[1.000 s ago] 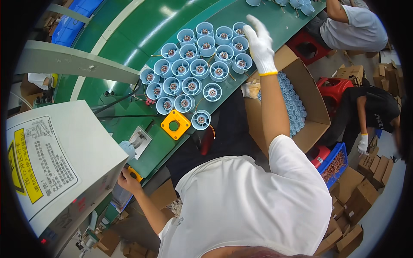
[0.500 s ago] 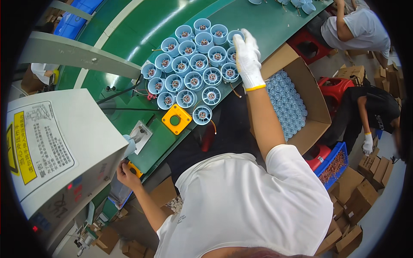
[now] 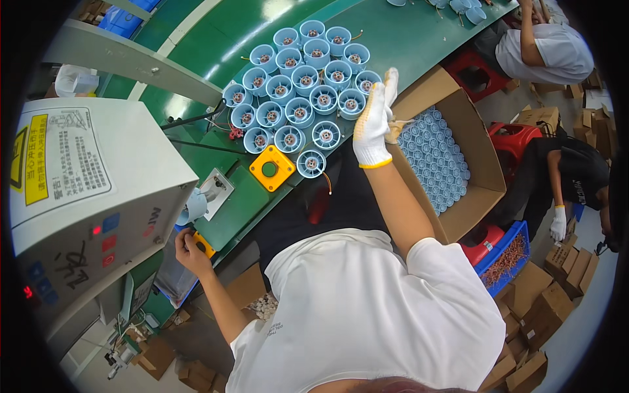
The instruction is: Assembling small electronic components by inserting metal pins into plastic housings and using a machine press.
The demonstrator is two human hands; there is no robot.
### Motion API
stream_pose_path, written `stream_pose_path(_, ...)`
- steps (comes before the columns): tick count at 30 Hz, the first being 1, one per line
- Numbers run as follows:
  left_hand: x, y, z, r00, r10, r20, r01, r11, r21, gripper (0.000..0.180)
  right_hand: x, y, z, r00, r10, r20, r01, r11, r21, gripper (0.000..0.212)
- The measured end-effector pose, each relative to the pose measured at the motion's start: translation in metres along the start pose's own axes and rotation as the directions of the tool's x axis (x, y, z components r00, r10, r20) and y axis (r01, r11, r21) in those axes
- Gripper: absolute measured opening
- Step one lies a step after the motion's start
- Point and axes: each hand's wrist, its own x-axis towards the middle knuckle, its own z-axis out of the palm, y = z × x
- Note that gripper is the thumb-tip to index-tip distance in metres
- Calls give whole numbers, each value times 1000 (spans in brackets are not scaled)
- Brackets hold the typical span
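**Many cups (image 3: 299, 112) standing on a green bench (image 3: 388, 40)**

In the upper middle of the frame the blue cups are standing in a tight cluster, hubs and spokes showing inside them. One at the lower edge of the group is trailing a wire (image 3: 329, 183), just beside a yellow button box (image 3: 282, 173).

The right hand (image 3: 375, 121), wearing a white glove, is reaching up at the cluster's right side. Its fingers are stretching out and standing apart; whether they are touching the nearest cup, I cannot tell.

At centre left, the bare left hand (image 3: 192, 253) is curling its fingers beside a second button box (image 3: 206, 245). Whether it is pressing or gripping anything, I cannot tell. Just above it, another cup (image 3: 193, 207) is showing partly behind a white machine (image 3: 98, 209).

Right of centre, an open carton (image 3: 483, 167) is holding rows of blue cups. Below it, a blue crate (image 3: 519, 230) is holding small reddish pieces. Two co-workers are sitting or bending along the right side.
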Motion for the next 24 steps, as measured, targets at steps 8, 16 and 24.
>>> stream_pose_path(8,-1,-3,-4,999,-37,13,36,998,47,21,-6,6,-60,998,-35,52,46,971,-234,67)
stream_pose_path(16,2,1,1,997,-69,27,69,997,21,22,84,44,-71,992,-124,12,124,985,-121,52)
stream_pose_path(24,4,-19,-4,999,-50,1,50,997,59,24,374,34,-155,973,-220,-70,92,650,-755,77)
